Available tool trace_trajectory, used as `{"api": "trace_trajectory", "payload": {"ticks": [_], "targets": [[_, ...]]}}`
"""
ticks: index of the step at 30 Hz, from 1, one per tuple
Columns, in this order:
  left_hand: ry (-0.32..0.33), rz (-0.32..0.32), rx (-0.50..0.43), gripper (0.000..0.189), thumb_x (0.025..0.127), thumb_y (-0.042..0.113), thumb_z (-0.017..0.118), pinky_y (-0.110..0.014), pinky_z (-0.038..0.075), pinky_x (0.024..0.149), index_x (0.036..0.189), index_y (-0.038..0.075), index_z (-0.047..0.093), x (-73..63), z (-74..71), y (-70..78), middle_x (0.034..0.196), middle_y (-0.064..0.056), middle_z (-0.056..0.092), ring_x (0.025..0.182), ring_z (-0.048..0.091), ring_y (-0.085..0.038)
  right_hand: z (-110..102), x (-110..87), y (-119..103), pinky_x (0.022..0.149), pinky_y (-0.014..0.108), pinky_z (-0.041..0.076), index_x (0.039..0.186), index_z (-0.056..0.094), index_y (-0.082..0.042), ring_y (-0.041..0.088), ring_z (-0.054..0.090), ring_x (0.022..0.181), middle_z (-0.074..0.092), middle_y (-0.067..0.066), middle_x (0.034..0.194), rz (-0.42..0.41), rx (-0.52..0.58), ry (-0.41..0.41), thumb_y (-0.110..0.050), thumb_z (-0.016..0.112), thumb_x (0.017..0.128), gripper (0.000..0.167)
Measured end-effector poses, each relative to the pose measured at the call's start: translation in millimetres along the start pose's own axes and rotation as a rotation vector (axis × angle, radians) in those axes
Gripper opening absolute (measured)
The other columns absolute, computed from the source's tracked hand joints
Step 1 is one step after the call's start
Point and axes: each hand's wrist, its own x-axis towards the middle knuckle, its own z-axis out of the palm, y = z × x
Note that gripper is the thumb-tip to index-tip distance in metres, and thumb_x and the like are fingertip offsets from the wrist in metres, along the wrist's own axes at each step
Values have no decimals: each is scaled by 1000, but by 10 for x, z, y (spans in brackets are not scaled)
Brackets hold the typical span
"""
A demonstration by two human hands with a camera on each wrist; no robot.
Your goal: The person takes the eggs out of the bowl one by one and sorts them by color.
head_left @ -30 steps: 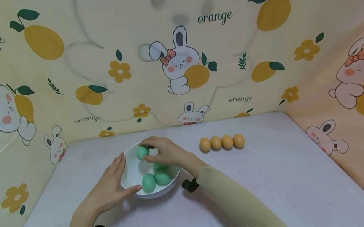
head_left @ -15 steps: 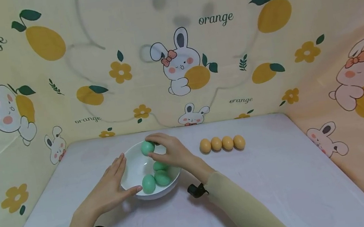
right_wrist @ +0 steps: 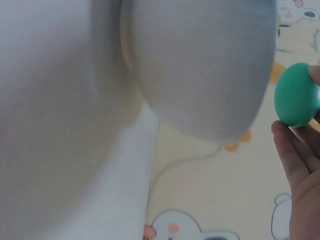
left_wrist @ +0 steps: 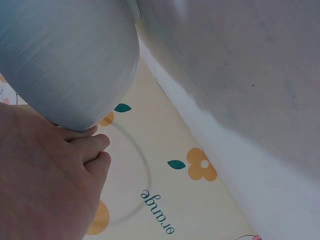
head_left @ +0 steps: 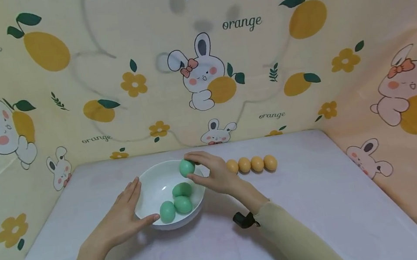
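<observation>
A white bowl (head_left: 154, 196) stands on the table with three green eggs in it: one (head_left: 167, 212) near the front, another (head_left: 183, 204) beside it, and a third (head_left: 182, 189) behind. My left hand (head_left: 119, 218) rests against the bowl's left side, fingers extended and thumb reaching over the near rim; in the left wrist view, its fingers touch the bowl's outer wall. My right hand (head_left: 216, 173) pinches a further green egg (head_left: 187, 168) between thumb and fingers, at the bowl's far right rim. The right wrist view also has this egg (right_wrist: 296, 95) at the fingertips.
A row of several orange-yellow eggs (head_left: 257, 164) lies on the table right of the bowl, its left end partly behind my right hand. The white table (head_left: 321, 203) meets a printed cloth backdrop (head_left: 255, 62) at the back and sides.
My right hand has carried the pinched egg rightward and slightly up, from inside the bowl to its far right rim. The left hand has kept its place on the bowl.
</observation>
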Motion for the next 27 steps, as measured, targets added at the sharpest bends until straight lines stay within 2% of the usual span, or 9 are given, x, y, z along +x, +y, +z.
{"api": "trace_trajectory", "payload": {"ticks": [10,17,21,25,27], "targets": [[5,2,2,118,89,70,67,-64,17,125,161,-10,19,-4,-10,8,171,-27,12,156,15,-49,-316,-297,66,103,29,55,138,63,-1,22,66,120,62,11,142,69,-65,3,-11,80,93,49],[3,-1,4,117,89,68,68,-66,19,124,161,-10,20,-12,2,21,170,-27,13,155,16,-49,-464,-539,118,106,41,55,137,64,-1,28,64,126,63,15,142,105,-89,-6,-10,80,92,48],[6,-1,6,116,89,67,69,-66,20,124,161,-10,20,-15,7,28,170,-27,14,155,17,-49,-532,-668,138,103,45,56,139,63,-5,28,61,130,62,11,144,151,-106,-29,-13,80,93,49],[7,0,3,116,90,67,68,-65,18,124,161,-10,20,-9,3,22,171,-27,13,155,16,-49,-593,-776,170,95,46,61,138,64,-5,27,64,122,63,11,143,148,-122,-58,-10,81,91,50],[6,-2,3,116,90,67,68,-65,18,124,161,-9,19,-4,-1,17,171,-26,13,155,16,-49,-621,-811,195,96,43,60,137,64,-3,25,66,118,65,11,139,145,-127,-87,-9,82,90,50]]}}
